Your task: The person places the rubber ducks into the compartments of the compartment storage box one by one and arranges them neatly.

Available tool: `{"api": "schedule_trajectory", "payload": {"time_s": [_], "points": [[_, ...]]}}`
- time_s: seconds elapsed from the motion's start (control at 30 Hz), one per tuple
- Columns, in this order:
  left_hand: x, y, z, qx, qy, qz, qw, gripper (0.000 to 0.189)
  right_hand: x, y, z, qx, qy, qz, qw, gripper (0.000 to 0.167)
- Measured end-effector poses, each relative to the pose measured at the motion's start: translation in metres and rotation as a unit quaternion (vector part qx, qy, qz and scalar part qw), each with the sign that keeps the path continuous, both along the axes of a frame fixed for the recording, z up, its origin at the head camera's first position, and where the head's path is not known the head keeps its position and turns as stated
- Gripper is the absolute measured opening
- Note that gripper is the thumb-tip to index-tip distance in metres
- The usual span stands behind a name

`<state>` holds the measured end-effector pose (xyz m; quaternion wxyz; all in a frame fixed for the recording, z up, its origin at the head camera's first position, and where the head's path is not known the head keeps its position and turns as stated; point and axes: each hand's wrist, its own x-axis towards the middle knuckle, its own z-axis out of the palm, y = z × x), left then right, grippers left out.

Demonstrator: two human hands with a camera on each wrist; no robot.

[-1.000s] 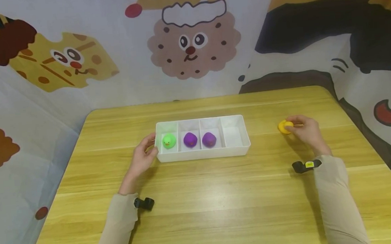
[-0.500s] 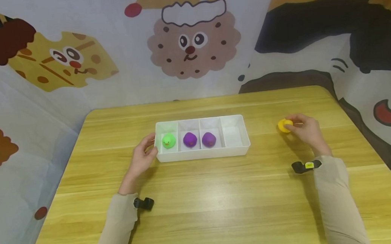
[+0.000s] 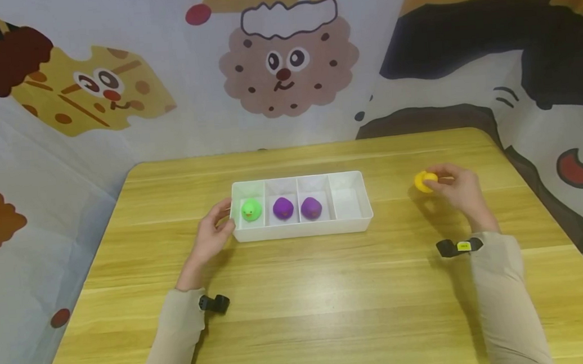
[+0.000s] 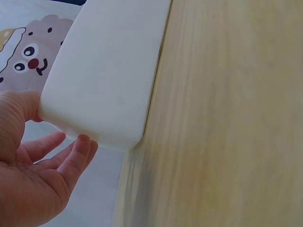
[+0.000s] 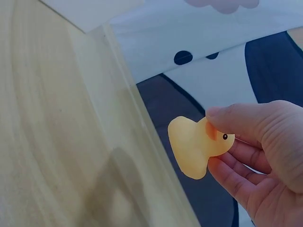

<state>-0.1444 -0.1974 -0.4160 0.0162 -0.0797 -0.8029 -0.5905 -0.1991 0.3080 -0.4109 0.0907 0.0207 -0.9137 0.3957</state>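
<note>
In the head view a white divided tray point(image 3: 305, 230) lies near the table's middle. My left hand point(image 3: 212, 232) holds its left end; in the left wrist view the thumb is at the rim corner and the fingertips are against the end wall. A green rubber duck point(image 3: 251, 210) sits in the leftmost compartment. Two rounded purple toys point(image 3: 283, 208) fill the middle compartments, one in each. The rightmost compartment holds nothing. To the right of the tray, my right hand point(image 3: 458, 190) pinches a yellow rubber duck point(image 5: 191, 146) by its head, raised off the table.
The wooden table point(image 3: 325, 303) has rounded far corners. Behind it hangs a white cloth point(image 3: 187, 136) printed with cartoon figures. Black wrist cameras point(image 3: 215, 304) sit at both sleeve cuffs.
My right hand has lifted the yellow rubber duck and shifted it slightly toward the far edge of the table. The left hand, the tray and its contents stay in place.
</note>
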Motion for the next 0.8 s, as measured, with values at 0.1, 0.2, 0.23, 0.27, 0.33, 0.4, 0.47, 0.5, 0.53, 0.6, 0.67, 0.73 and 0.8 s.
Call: {"api": "schedule_trajectory", "payload": {"time_s": [0.1,0.2,0.23,0.27,0.33,0.4,0.47,0.5,0.53,0.6,0.67,0.73,0.8], "points": [[0.0,0.0,0.0,0.0,0.001,-0.002,1.0,0.048,0.001,-0.003,0.005,0.0,0.004,0.003,1.0,0.034],[-0.001,0.0,0.0,0.001,0.0,-0.001,1.0,0.048,0.001,-0.006,0.01,0.001,0.007,0.002,1.0,0.034],[-0.001,0.0,0.0,0.002,-0.001,0.0,1.0,0.048,0.002,-0.007,0.012,0.003,0.007,0.0,1.0,0.034],[-0.001,0.0,0.0,0.003,0.0,0.0,1.0,0.048,0.002,-0.009,0.014,0.004,0.007,-0.001,1.0,0.034],[-0.001,0.0,0.0,0.004,0.001,0.0,1.0,0.048,0.002,-0.01,0.017,0.005,0.005,-0.002,1.0,0.035],[-0.001,0.0,0.0,0.005,0.002,0.0,1.0,0.048,0.002,-0.012,0.02,0.008,0.006,0.0,1.0,0.035],[-0.001,0.0,-0.001,0.005,0.002,0.001,1.0,0.048,0.002,-0.014,0.022,0.01,0.01,0.003,0.9999,0.035],[-0.001,0.0,-0.001,0.005,0.001,0.001,1.0,0.048,0.002,-0.014,0.023,0.012,0.013,0.005,0.9998,0.035],[-0.001,0.0,-0.001,0.005,0.0,0.001,1.0,0.048,0.002,-0.015,0.024,0.013,0.016,0.006,0.9998,0.035],[-0.001,0.0,-0.001,0.004,-0.002,0.002,1.0,0.048,0.001,-0.017,0.026,0.013,0.022,0.008,0.9996,0.034],[-0.001,0.0,0.0,0.003,-0.003,0.002,1.0,0.048,0.001,-0.018,0.028,0.013,0.023,0.009,0.9996,0.034],[-0.001,0.0,0.0,0.002,-0.003,0.002,1.0,0.048,0.0,-0.019,0.03,0.014,0.024,0.009,0.9996,0.034],[-0.001,0.0,0.0,0.0,-0.002,0.002,1.0,0.048,0.0,-0.021,0.033,0.016,0.02,0.006,0.9997,0.035]]}}
